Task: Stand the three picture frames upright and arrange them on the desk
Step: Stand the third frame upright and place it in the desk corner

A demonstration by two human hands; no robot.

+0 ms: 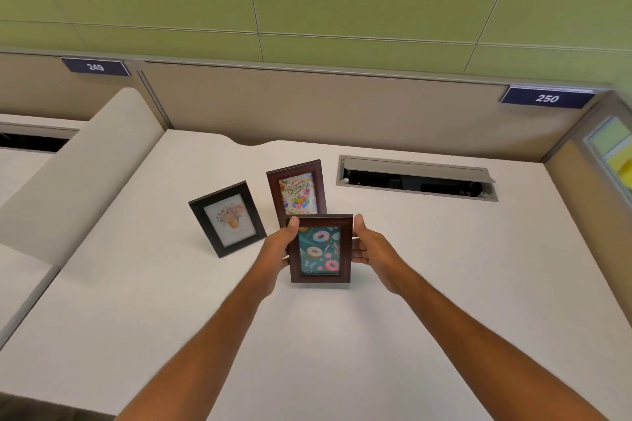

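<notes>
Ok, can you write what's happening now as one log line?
step: placing donut frame | hands: left hand, right hand both gripping | upright: flower frame, birthday frame

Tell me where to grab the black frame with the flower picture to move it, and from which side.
Grip the black frame by its two long side edges, near the top, coming from above and in front. It stands upright, leaning back and turned slightly, so the sides are free, while the birthday frame stands close on its right; keep that hand narrow.
</notes>
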